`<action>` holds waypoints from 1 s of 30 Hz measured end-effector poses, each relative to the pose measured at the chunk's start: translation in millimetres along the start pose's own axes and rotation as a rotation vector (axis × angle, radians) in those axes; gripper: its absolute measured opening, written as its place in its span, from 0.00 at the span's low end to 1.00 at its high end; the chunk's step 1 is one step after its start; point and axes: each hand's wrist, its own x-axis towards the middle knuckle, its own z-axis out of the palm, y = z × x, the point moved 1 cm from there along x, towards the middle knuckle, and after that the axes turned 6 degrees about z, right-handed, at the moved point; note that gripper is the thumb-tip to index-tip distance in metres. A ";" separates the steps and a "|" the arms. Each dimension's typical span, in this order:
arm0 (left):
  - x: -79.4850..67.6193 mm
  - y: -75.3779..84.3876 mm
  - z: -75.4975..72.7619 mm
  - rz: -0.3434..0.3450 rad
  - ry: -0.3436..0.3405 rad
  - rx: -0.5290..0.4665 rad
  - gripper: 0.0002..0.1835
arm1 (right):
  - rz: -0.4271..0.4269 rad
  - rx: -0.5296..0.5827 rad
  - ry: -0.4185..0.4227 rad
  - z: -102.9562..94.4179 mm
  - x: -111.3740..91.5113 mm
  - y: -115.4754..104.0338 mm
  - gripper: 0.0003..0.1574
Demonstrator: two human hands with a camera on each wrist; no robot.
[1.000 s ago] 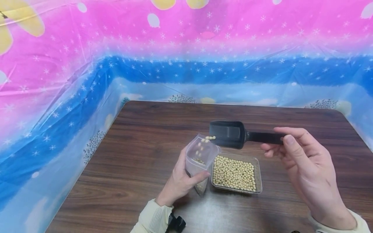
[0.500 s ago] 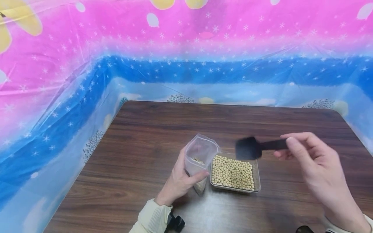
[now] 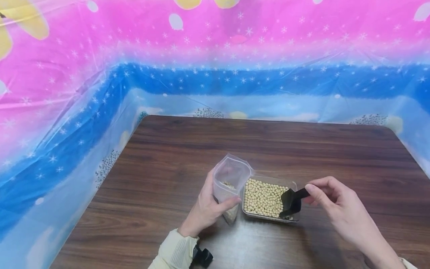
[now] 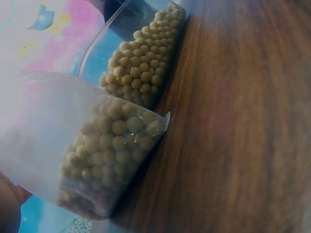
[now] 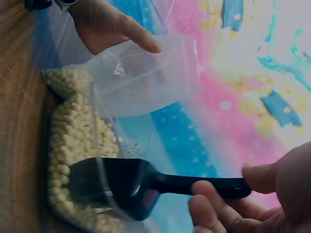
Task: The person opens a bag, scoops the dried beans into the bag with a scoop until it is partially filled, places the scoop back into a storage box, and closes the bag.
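My left hand grips a clear zip bag, its mouth spread wide. Round pale beans fill the bottom of this bag, which stands beside the container in the left wrist view. With thumb and fingers my right hand pinches the handle of a black scoop. The scoop's blade dips among the beans at the right end of a clear rectangular container. In the right wrist view, the scoop's front part is partly behind the container wall.
Everything stands on a dark wood-grain table. A pink and blue patterned cloth hangs behind the table and along its left side. A black strap device sits at the left wrist.
Beans were falling from the scoop into the bag a second ago. Since then my right hand has carried the scoop right and down into the container, while the left hand stays put.
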 end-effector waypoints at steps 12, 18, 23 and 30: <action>-0.1 -1.2 1.2 -0.005 -0.008 -0.033 0.45 | 0.188 0.431 -0.147 9.8 10.6 47.5 0.21; -0.6 -2.1 1.7 0.002 -0.012 -0.040 0.45 | 0.251 0.602 -0.194 21.7 15.5 66.9 0.15; 0.1 -2.7 0.7 0.011 -0.010 -0.036 0.45 | 0.239 0.667 -0.205 34.6 13.8 73.6 0.18; -0.9 -11.1 0.0 0.019 -0.002 0.012 0.46 | 0.262 0.674 -0.163 34.6 13.8 82.1 0.22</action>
